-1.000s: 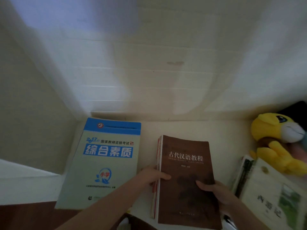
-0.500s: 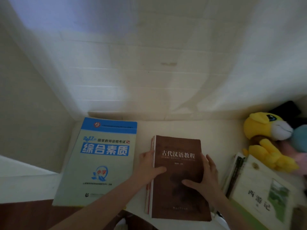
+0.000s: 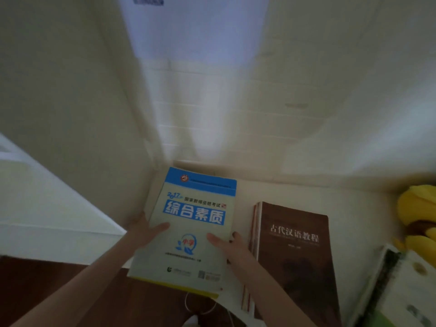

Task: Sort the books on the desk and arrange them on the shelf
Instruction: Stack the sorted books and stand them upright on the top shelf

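A large pale book with a blue top band and blue title (image 3: 188,227) lies at the desk's left end, its near edge hanging over the desk front. My left hand (image 3: 144,230) grips its left edge, thumb on the cover. My right hand (image 3: 228,246) grips its right edge, thumb on the cover. To the right a brown book (image 3: 295,256) tops a small stack on the white desk (image 3: 354,204). At the far right lies a white and green book (image 3: 405,293).
A yellow plush toy (image 3: 417,208) sits at the right edge. A white wall panel (image 3: 70,114) closes the desk on the left, with tiled wall behind. Dark floor (image 3: 59,279) and a white cable (image 3: 200,308) show below the desk front.
Both hands left the brown book and moved left onto the blue-titled book, now gripping its two side edges. The view swung left.
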A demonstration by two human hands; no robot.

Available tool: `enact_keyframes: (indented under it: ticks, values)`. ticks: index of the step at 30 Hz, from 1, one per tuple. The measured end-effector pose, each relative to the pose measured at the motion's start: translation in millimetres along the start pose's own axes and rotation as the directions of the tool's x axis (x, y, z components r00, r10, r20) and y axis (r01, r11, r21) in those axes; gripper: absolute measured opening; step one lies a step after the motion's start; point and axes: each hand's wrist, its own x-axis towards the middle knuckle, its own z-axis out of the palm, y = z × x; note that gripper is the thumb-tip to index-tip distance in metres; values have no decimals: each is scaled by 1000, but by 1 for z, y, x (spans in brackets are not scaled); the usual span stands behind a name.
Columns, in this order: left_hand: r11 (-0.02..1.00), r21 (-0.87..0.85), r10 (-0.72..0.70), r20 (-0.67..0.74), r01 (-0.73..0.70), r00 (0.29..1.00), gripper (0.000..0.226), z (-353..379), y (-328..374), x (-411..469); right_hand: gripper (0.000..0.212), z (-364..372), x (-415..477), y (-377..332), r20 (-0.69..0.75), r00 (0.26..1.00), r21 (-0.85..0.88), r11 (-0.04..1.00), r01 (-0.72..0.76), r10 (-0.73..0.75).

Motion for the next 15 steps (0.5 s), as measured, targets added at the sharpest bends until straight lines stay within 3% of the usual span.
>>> enact_keyframes:
  ticks: [4, 7, 8, 10, 15]
  values:
    - [991, -131, -9, 114, 24, 993, 85, -2, 34, -30, 103, 9, 17, 5, -38, 999, -50, 998, 35, -37]
    - [984, -175, -7, 136, 31, 991, 69, 0, 41, -28, 47, 13, 13, -5, 15, 998, 4, 998, 61, -61]
    - [980, -195, -22, 135, 48, 991, 71, -2, 42, -27, 40, 13, 14, -5, 6, 999, 7, 999, 44, -44]
    - [966, -247, -37, 160, 77, 986, 75, -3, 46, -27, 40, 14, 18, -6, -24, 1000, 4, 1000, 16, -16]
    - [926, -346, -64, 249, 150, 966, 49, -5, 54, -24, 35, 12, 27, -6, -40, 999, -19, 999, -27, 26]
